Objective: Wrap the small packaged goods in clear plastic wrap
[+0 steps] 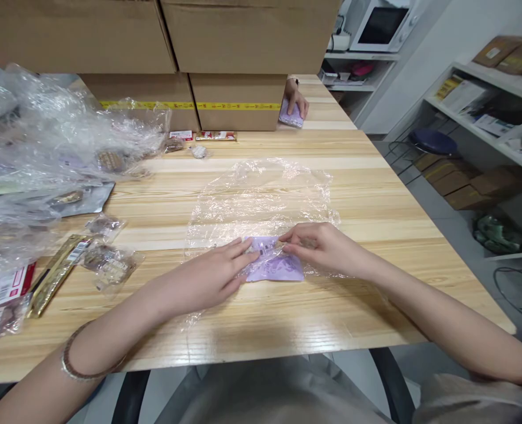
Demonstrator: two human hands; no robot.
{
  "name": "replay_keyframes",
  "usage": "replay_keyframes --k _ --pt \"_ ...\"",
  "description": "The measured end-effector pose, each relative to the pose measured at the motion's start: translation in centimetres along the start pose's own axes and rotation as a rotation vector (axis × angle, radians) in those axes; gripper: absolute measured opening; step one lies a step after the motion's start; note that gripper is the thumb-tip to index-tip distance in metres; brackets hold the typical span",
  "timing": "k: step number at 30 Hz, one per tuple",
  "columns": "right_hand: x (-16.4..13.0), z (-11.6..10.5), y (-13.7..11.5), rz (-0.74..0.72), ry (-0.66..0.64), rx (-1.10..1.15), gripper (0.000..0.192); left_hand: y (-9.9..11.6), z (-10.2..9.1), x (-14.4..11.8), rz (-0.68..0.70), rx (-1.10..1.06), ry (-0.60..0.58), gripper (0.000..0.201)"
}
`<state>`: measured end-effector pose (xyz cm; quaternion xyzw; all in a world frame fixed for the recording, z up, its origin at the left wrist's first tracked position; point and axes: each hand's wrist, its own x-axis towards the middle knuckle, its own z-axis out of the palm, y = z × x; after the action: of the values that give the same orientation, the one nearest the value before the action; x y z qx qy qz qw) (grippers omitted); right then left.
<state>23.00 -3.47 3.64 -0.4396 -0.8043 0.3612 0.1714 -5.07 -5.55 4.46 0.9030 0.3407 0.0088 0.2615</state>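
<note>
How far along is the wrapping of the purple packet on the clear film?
Done: a clear plastic sheet lies spread on the table, with the purple packet at its near edge. In hand: the left hand presses the packet while the right hand pinches its top edge. Left: most of the sheet lies flat, unfolded; other snack packets wait at left.

Both your forearms reach in from the bottom corners and converge near the middle. Your left hand (217, 274) lies palm down, fingers stretched out flat and pointing right. Your right hand (320, 247) faces it, fingers curled with thumb and forefinger pinched together (the tips nearly meet the left fingertips). A bangle circles your left wrist.
</note>
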Motion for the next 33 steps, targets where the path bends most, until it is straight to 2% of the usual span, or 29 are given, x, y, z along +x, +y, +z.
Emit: replay_keyframes --k 5,8,11,14,17,21,23,25,27,28,30,31,33 --pt "0.6 -1.1 0.5 0.029 -0.115 0.14 0.035 -0.9 -1.9 1.1 -0.086 -0.309 -0.02 0.037" --pt "1.0 -1.6 1.1 0.033 -0.184 0.145 0.033 -2.0 -2.3 1.5 -0.151 -0.368 0.019 0.034" --pt "1.2 -1.5 1.6 0.011 -0.193 0.107 0.032 -3.0 -2.1 1.7 -0.177 -0.381 0.031 0.031" --pt "1.3 -1.0 2.0 0.006 -0.135 0.016 0.031 -3.4 -1.5 1.8 -0.16 -0.318 0.055 0.027" --pt "1.3 -0.8 2.2 0.035 -0.078 -0.083 0.031 -3.6 -0.7 1.9 -0.099 -0.121 0.123 0.029" --pt "1.3 -0.9 2.2 0.012 -0.083 -0.096 0.023 -3.8 0.4 2.3 -0.071 0.113 0.123 0.032" --pt "1.2 -0.9 2.3 -0.011 -0.082 -0.037 0.019 -3.3 0.7 2.3 -0.096 0.205 0.215 0.032" --pt "1.2 -0.7 2.6 -0.019 -0.077 0.073 0.019 -2.1 0.9 1.9 -0.125 0.294 0.391 0.038" --pt "1.1 -0.4 3.1 0.001 -0.065 0.189 0.019 -0.3 1.2 1.2 -0.035 0.342 0.517 0.044" --pt "1.1 -0.3 3.3 0.015 -0.058 0.228 0.019 0.7 1.4 0.8 0.063 0.347 0.524 0.044" --pt "1.2 0.0 3.9 0.028 -0.046 0.262 0.02 2.1 2.2 0.4 0.254 0.35 0.466 0.041" --pt "1.3 0.1 4.1 0.025 -0.045 0.262 0.021 2.4 2.7 0.3 0.304 0.354 0.433 0.041" --pt "1.4 0.1 4.4 0.005 -0.052 0.22 0.024 2.4 3.7 0.7 0.28 0.359 0.381 0.044"
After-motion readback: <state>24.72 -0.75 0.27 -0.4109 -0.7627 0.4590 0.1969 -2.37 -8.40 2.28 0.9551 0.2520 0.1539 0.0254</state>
